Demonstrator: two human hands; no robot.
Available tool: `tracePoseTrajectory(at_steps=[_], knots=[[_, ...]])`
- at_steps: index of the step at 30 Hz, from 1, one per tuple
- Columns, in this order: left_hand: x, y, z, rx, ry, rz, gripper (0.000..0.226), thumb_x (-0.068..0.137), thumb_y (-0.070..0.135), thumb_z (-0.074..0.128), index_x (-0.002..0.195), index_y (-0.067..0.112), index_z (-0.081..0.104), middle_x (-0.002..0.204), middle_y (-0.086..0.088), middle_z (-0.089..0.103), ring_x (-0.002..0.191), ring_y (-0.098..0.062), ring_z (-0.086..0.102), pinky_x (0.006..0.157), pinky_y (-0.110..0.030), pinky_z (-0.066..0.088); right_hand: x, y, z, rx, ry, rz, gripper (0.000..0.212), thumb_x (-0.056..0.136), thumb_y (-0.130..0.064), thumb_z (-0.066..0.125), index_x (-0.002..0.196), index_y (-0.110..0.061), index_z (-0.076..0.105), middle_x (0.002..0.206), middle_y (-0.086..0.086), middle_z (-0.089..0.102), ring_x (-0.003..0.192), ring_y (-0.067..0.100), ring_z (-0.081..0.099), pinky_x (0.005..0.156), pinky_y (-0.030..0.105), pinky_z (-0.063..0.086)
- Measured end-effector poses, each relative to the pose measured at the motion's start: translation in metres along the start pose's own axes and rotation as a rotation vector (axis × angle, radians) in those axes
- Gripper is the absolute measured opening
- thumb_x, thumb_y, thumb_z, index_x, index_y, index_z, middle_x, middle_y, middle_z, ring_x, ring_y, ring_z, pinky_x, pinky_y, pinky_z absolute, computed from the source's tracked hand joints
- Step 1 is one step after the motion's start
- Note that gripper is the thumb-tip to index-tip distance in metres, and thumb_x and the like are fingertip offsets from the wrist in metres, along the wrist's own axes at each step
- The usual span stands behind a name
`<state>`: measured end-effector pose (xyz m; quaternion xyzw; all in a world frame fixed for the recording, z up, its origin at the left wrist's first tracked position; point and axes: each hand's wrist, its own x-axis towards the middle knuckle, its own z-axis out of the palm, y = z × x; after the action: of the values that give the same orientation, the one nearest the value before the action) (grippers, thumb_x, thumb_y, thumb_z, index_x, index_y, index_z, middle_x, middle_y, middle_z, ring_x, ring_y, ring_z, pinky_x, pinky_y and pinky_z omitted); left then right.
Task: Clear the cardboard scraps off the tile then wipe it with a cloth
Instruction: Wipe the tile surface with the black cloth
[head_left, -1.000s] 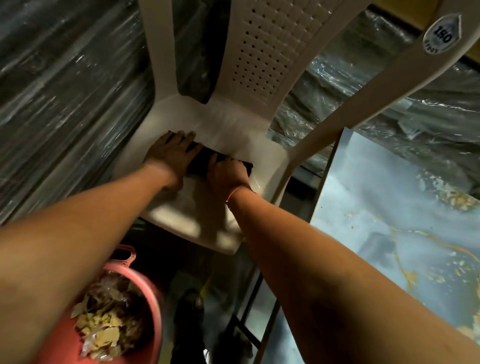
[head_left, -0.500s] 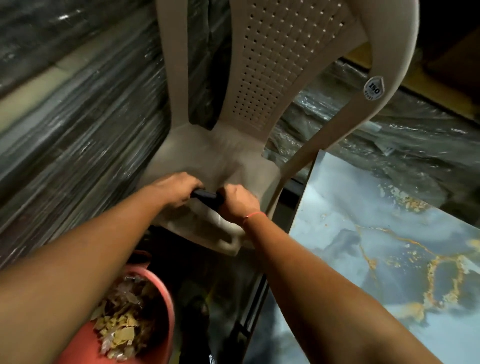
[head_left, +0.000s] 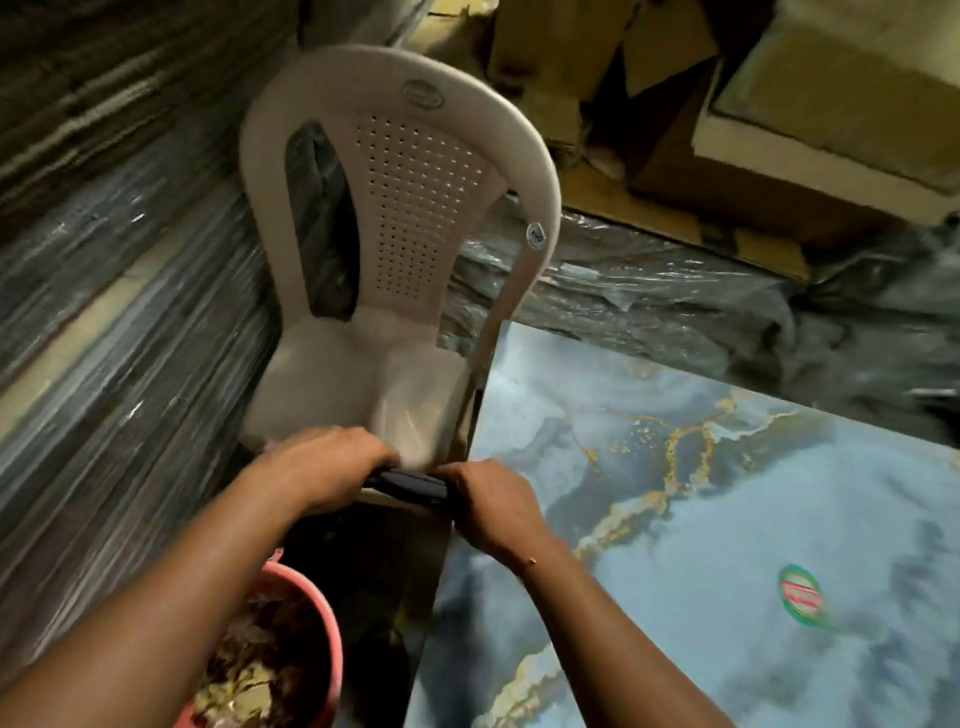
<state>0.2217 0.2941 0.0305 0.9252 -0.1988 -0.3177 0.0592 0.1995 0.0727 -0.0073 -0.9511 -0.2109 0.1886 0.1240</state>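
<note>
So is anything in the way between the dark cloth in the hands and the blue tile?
Nothing visible. Both hands hold the dark cloth right at the tile's left edge, and only a green sticker lies on the tile.

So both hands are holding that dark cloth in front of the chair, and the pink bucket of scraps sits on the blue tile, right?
Not quite. In the head view the pink bucket sits on the floor left of the blue tile, not on it. Both the left hand and right hand do hold the dark cloth before the chair.
</note>
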Motion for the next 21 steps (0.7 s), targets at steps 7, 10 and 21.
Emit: tracePoseTrajectory(at_steps=[7,10,21], knots=[[0.02,0.148,0.042,0.229,0.212,0.142,0.028,0.089,0.023,0.046,0.114,0.031,0.055,0.114,0.003,0.07,0.109,-0.024,0.066,0.074,-0.036,0.039,-0.131,0.092,0.004,0.031,0.088,0.094,0.023,0.087,-0.016,0.061,0.109,-0.024,0.062,0.099,0.008,0.071,0.093,0.037,0.065,0.065,0.041,0.043],[0.034,0.2,0.078,0.028,0.214,0.113,0.043,0.083,0.034,0.035,0.12,0.04,0.056,0.118,0.007,0.069,0.113,-0.021,0.066,0.086,-0.034,0.05,-0.185,0.133,0.007,0.024,0.171,0.118,0.012,0.083,-0.016,0.055,0.094,-0.021,0.057,0.092,0.006,0.067,0.084,0.036,0.064,0.062,0.036,0.032],[0.041,0.413,0.135,-0.181,0.181,0.06,0.064,0.08,0.057,0.016,0.123,0.042,0.06,0.126,0.013,0.067,0.117,-0.016,0.064,0.101,-0.035,0.049,-0.367,0.267,0.03,0.054,0.206,0.146,0.026,0.072,-0.006,0.053,0.092,-0.022,0.058,0.086,0.003,0.065,0.081,0.03,0.065,0.066,0.038,0.045]])
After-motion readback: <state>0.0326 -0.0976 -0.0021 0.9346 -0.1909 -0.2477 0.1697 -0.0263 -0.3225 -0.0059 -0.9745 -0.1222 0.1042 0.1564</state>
